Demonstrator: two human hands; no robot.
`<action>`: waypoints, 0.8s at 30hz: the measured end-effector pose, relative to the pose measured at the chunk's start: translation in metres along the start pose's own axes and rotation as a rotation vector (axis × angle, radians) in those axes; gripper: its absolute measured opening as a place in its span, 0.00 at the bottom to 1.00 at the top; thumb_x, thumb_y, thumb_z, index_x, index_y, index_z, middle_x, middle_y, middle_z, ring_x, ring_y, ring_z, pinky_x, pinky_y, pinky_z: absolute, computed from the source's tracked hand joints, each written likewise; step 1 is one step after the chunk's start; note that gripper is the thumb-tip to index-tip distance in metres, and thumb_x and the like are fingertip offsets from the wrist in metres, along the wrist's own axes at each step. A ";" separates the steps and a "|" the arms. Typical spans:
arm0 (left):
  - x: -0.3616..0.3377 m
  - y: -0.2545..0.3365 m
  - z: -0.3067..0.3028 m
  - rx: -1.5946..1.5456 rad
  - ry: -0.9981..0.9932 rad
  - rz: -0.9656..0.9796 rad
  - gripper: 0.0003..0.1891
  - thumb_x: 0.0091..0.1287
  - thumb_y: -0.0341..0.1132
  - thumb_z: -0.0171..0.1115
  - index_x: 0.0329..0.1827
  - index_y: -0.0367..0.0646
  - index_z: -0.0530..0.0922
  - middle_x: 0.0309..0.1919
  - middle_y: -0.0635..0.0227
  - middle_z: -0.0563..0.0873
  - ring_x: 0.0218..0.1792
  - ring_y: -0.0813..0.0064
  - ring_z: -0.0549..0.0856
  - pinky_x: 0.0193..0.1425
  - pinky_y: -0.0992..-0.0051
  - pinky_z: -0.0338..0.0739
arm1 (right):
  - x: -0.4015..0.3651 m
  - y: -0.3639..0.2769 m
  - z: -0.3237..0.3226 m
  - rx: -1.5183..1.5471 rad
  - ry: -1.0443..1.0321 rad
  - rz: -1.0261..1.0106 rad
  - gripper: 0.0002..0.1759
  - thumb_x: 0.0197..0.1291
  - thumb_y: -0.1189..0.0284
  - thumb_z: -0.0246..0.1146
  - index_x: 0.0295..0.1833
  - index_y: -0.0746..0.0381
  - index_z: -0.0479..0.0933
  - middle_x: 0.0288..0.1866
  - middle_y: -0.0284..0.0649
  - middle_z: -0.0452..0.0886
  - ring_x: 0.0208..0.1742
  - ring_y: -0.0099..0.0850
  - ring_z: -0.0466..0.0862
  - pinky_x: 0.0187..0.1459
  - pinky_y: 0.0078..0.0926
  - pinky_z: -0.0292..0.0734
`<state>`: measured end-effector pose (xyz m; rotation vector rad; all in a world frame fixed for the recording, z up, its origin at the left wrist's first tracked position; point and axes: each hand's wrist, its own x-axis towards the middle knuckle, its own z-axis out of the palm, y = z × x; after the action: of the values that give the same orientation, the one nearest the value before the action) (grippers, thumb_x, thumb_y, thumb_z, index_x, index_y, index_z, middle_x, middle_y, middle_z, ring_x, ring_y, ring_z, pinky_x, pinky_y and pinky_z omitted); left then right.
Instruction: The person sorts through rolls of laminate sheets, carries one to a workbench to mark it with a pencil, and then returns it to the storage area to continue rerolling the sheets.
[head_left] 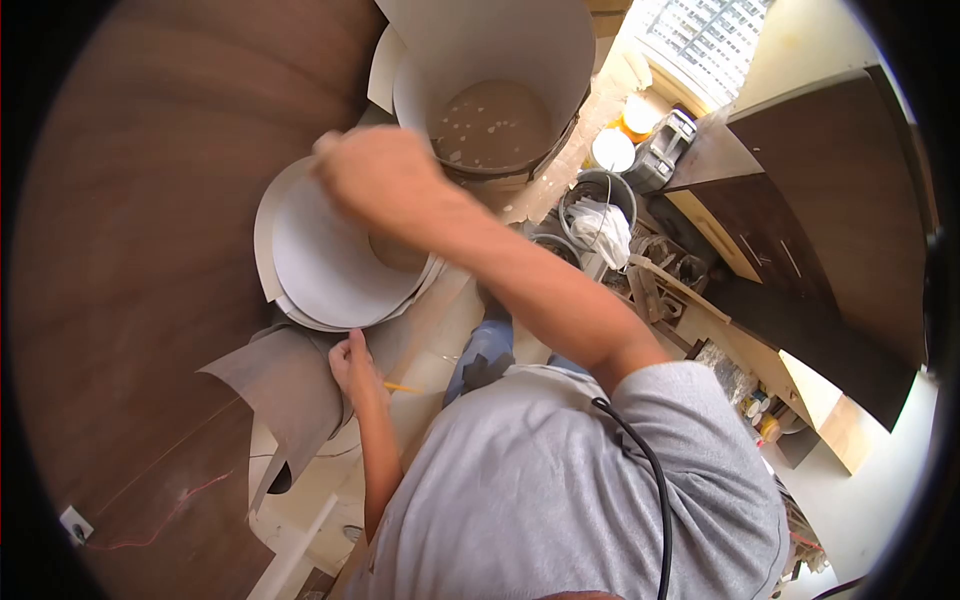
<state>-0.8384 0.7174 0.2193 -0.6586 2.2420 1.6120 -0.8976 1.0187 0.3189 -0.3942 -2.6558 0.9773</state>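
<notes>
A rolled sheet, white inside with a cream edge, stands upright against the brown wall. At its near rim is my left hand, thumb on the edge and fingers curled under, apparently gripping it. A thin yellow stick, like a pencil, juts out beside that hand. My right hand is closed like a fist, slightly blurred, over the far side of the roll; what it holds, if anything, is hidden. Beyond stands a larger rolled sheet, also white inside. A grey-brown sheet curls below my left hand.
On the right are a bucket with white cloth or plastic, white-lidded tubs and a grey tool case. Dark cabinets line that side. A wall socket with a red wire is at lower left.
</notes>
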 end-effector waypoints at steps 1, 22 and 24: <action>-0.008 -0.003 -0.005 0.061 -0.043 0.043 0.19 0.72 0.44 0.72 0.45 0.41 0.72 0.28 0.73 0.74 0.19 0.84 0.69 0.21 0.80 0.65 | -0.007 0.030 -0.014 0.130 0.085 0.017 0.13 0.65 0.64 0.64 0.47 0.60 0.86 0.41 0.48 0.89 0.46 0.49 0.89 0.44 0.46 0.84; -0.020 -0.039 0.009 0.438 -0.184 0.276 0.15 0.76 0.31 0.65 0.59 0.33 0.75 0.35 0.75 0.75 0.36 0.87 0.71 0.41 0.83 0.66 | -0.104 0.235 0.139 -0.255 0.216 -0.035 0.05 0.52 0.70 0.62 0.35 0.55 0.74 0.29 0.34 0.76 0.33 0.33 0.80 0.41 0.34 0.71; -0.019 -0.037 0.013 0.435 -0.199 0.255 0.15 0.76 0.32 0.65 0.58 0.33 0.75 0.36 0.75 0.76 0.36 0.87 0.71 0.42 0.83 0.66 | -0.101 0.237 0.135 -0.258 0.222 -0.035 0.05 0.53 0.70 0.62 0.35 0.55 0.74 0.30 0.34 0.76 0.33 0.33 0.79 0.41 0.35 0.71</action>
<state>-0.8034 0.7233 0.1949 -0.0978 2.4785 1.1591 -0.8149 1.0784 0.0465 -0.4795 -2.5780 0.5444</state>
